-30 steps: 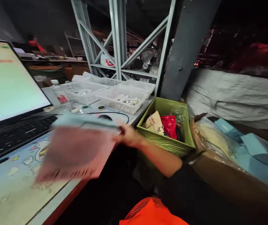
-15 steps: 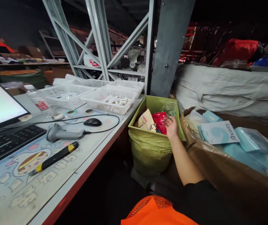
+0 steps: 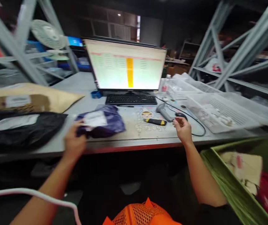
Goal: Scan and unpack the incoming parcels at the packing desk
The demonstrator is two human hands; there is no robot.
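Note:
A dark purple plastic mailing bag [image 3: 111, 123] with a white label is gripped at its left end by my left hand [image 3: 75, 140], over the desk's front edge. My right hand [image 3: 182, 127] hovers near the front of the desk with fingers curled apart and nothing visible in them. Close to that hand are a grey barcode scanner [image 3: 164, 112], a black mouse [image 3: 181, 116] and a black and yellow utility knife [image 3: 155, 122] lying on a printed desk mat [image 3: 129, 132].
A monitor [image 3: 126, 67] and keyboard [image 3: 131, 99] stand at the back. Several parcels, including a black mailing bag [image 3: 18, 128], lie at the left. White plastic baskets [image 3: 220, 109] are at the right, above a green-lined bin [image 3: 230, 184]. A pale cable [image 3: 30, 193] crosses the lower left.
My view has swung left from the bin to the monitor. My right hand has come from the bin to over the desk. My left hand, unseen before, now holds the purple mailing bag.

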